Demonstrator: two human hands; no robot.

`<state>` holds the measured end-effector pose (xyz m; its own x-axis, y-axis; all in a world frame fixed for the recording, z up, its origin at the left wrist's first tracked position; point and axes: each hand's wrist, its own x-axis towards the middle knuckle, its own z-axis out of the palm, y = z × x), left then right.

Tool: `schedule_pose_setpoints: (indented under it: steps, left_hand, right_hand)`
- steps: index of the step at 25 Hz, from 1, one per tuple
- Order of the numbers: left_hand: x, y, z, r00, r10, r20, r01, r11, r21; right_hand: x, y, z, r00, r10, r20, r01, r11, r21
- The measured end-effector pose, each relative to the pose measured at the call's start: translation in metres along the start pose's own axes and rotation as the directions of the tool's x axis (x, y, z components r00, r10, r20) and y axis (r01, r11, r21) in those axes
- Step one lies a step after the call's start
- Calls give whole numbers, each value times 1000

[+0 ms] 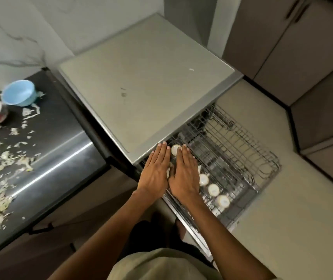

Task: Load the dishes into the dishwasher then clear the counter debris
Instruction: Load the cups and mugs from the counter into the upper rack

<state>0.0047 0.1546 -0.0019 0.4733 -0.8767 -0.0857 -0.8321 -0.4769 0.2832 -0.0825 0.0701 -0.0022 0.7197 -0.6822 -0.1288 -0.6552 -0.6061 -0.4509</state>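
Blue bowl (19, 95); white cups (213, 189); grey wire rack (242, 150); black counter (46, 126); pale green scraps (5, 158)

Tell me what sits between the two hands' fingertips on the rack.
Head view: one upturned white cup between left hand and right hand.

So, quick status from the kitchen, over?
Both hands flat, left, right, over cups in the rack. Blue bowl and scraps on counter. Nothing blocking.
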Motion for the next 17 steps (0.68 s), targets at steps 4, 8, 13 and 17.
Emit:
schedule_pose_setpoints:
  steps: [4,8,13,17]
  left_hand:
    - [-19,-38,-49,980,-122,-155,116,992,-45]
    - [-41,-105,-87,932,-246,-267,237,969,-65]
    - [-86,-196,-122,886,-364,-287,341,931,-128]
    - [-130,-270,-141,843,-442,-307,414,897,-153]
  right_hand:
    - [17,-65,-7,986,-164,-23,163,986,-39]
    - [27,-146,2,942,-336,-17,334,940,-63]
    - [30,-249,38,880,-474,25,474,879,-48]
    - [26,-332,73,812,-576,95,581,813,-28]
